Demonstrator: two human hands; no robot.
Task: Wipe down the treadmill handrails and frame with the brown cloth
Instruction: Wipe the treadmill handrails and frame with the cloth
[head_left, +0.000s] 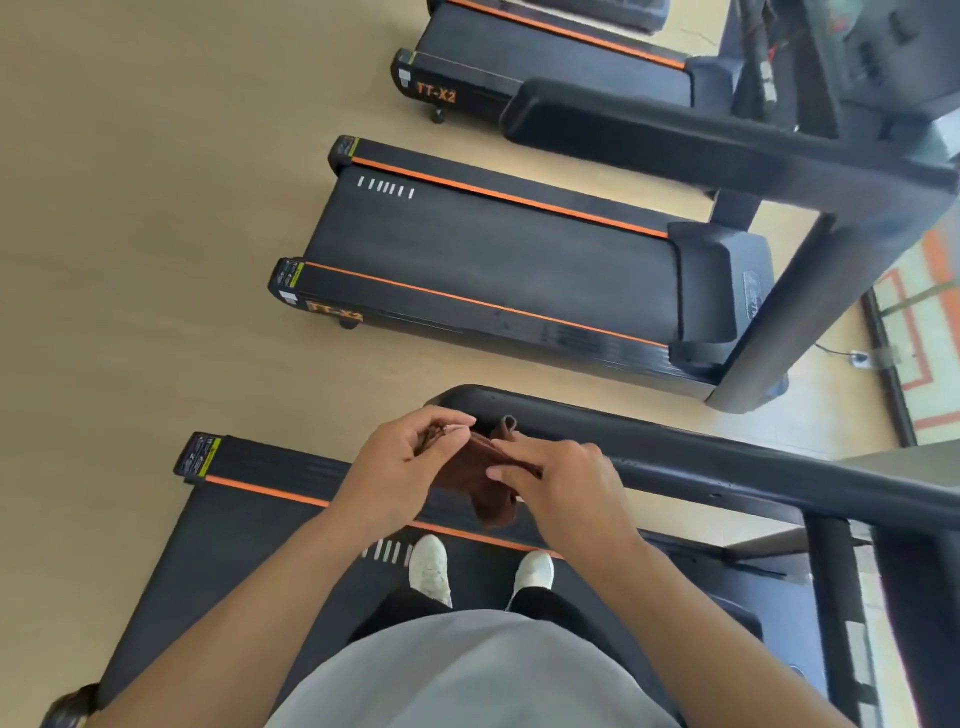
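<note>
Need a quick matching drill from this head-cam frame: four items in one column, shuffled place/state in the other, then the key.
Column 1
1. brown cloth
2. white shoes
3. nearest handrail
4. left hand

Column 2
A. black bar running right from just behind the hands
B. pinching one end of the cloth
C. bunched between both hands, in front of the rail
D. standing on the treadmill belt

Pairs: 1-C, 2-D, 3-A, 4-B

The right hand holds the other end of the cloth.

two other black treadmills (493, 260) with orange stripes stand side by side on the tan floor (130, 208).
</note>
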